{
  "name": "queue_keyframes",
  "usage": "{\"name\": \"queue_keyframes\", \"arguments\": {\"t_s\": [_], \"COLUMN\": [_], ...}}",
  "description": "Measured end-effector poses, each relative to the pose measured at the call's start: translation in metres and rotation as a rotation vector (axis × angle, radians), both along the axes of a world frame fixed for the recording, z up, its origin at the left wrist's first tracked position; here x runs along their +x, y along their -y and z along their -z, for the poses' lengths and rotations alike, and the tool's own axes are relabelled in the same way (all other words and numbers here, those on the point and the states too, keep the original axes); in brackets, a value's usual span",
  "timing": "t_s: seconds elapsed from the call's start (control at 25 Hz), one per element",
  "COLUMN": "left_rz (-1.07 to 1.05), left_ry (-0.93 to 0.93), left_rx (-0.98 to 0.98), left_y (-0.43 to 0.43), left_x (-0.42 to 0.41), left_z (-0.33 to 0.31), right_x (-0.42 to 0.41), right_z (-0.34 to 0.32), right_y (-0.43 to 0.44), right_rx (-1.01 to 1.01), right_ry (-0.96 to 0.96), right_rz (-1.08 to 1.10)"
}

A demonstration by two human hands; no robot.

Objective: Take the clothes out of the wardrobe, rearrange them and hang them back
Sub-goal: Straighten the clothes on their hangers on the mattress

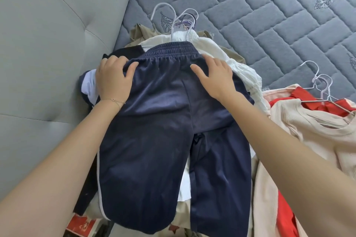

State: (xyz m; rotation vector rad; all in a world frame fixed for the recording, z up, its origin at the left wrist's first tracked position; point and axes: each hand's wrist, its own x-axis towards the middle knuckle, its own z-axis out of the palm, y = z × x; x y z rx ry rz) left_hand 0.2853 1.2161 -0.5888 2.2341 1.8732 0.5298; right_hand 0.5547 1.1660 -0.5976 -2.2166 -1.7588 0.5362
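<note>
Navy trousers (154,121) with an elastic waistband and a white side stripe lie on top of a pile of clothes on the bed. My left hand (113,77) rests on the left side of the waist, its fingers curled over the fabric edge. My right hand (213,77) lies flat on the right side of the waist with fingers spread. Under the trousers are a white garment (221,52), a khaki one (140,32) and a dark one (123,52). Several white hanger hooks (181,21) stick out above the pile.
A second heap at the right holds a cream top (308,131) and a red garment (285,208) on white wire hangers (321,84). The grey quilted mattress (269,5) stretches behind. A grey padded headboard (48,44) stands at the left. A red box (81,225) shows at the bottom.
</note>
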Motion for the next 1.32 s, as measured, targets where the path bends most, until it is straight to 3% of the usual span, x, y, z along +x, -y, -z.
{"name": "queue_keyframes", "arguments": {"t_s": [0.24, 0.68, 1.08, 1.32], "left_rz": [-0.050, -0.013, 0.180, 0.254], "left_ry": [0.186, 0.350, 0.398, 0.440], "left_rx": [-0.076, -0.167, -0.055, -0.041], "left_y": [0.051, 0.235, 0.372, 0.407], "left_x": [-0.018, -0.071, -0.128, -0.095], "left_z": [-0.061, -0.276, -0.371, -0.407], "right_x": [-0.007, -0.065, -0.131, -0.109], "right_z": [-0.079, -0.304, -0.390, -0.430], "right_y": [0.044, 0.254, 0.439, 0.495], "right_rx": [0.078, 0.170, 0.219, 0.300], "right_ry": [-0.212, -0.263, -0.415, -0.406], "right_rz": [0.118, 0.292, 0.399, 0.466]}}
